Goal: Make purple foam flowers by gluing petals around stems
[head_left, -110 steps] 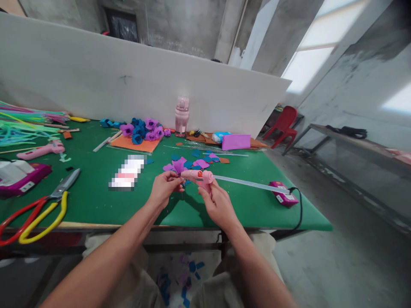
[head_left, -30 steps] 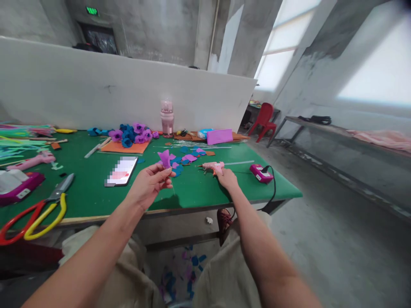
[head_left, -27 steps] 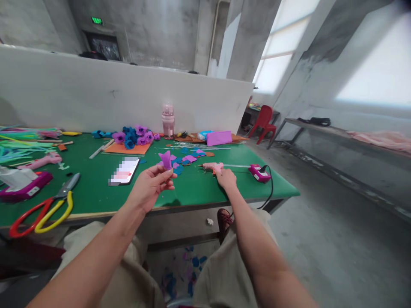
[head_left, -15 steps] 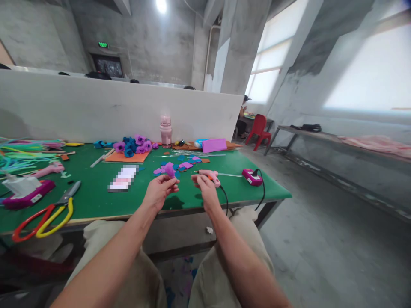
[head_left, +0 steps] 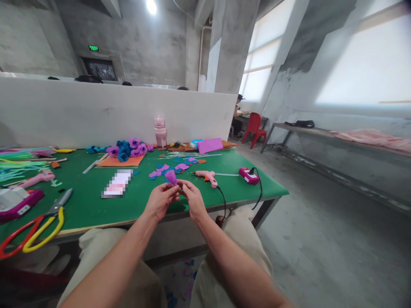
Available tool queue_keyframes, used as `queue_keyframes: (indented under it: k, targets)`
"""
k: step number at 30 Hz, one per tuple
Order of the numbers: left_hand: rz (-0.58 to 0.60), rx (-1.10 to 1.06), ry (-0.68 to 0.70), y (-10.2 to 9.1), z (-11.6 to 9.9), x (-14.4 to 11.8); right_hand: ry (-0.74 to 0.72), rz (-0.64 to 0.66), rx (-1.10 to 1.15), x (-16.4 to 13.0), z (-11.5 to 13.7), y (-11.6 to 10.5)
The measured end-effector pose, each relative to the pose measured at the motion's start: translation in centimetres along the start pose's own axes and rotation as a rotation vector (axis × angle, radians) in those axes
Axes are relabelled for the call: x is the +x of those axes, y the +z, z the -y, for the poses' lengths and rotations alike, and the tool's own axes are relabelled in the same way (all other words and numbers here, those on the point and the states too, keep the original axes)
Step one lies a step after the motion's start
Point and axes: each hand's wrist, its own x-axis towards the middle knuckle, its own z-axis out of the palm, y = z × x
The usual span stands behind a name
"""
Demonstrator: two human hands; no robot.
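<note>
- Scene bright overall. Daylight from large windows (head_left: 362,60) at 2 o'clock; panes blown out to white, no detail.
- Ceiling lamp (head_left: 151,6) at 12 o'clock, small flare around it.
- Soft shadow on green table (head_left: 96,205) beneath both hands (head_left: 160,200), near front edge.
- Wide-angle distortion: pillars and walls lean toward frame edges.
- Forearms at 6 o'clock soft, slightly blurred.
- Phone (head_left: 117,188) at 9 o'clock pixelated.
- Far wall dimmer, grainy.
</note>
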Motion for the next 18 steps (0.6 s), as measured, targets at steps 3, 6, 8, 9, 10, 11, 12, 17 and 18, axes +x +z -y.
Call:
queue_keyframes:
  k: [3, 6, 8, 9, 10, 11, 12, 17, 18]
  targets:
    - [0.017, -0.03, -0.01, 0.01, 0.44, 0.1, 0.05, -0.014, 0.089, 0.01, -0.09, 0.15]
    - [0.026, -0.039, -0.01, 0.0, 0.66, 0.14, 0.08, -0.04, 0.127, -0.04, -0.01, 0.19]
    - [0.025, -0.038, -0.009, 0.04, 0.66, 0.12, 0.093, -0.056, 0.143, -0.08, 0.07, 0.2]
    - [0.021, -0.037, -0.012, 0.08, 0.64, 0.1, 0.098, -0.063, 0.15, -0.1, 0.08, 0.21]
    - [0.017, -0.038, -0.015, 0.11, 0.6, 0.09, 0.102, -0.07, 0.155, -0.11, 0.07, 0.22]
    - [0.013, -0.039, -0.019, 0.14, 0.57, 0.08, 0.106, -0.074, 0.159, -0.11, 0.04, 0.23]
    - [0.009, -0.043, -0.023, 0.17, 0.55, 0.08, 0.108, -0.078, 0.162, -0.11, 0.0, 0.25]
    - [0.009, -0.061, -0.026, 0.1, 0.68, 0.28, 0.111, -0.089, 0.199, -0.09, -0.3, 0.25]
    - [0.01, -0.063, -0.026, 0.07, 0.73, 0.33, 0.109, -0.091, 0.207, -0.1, -0.34, 0.24]
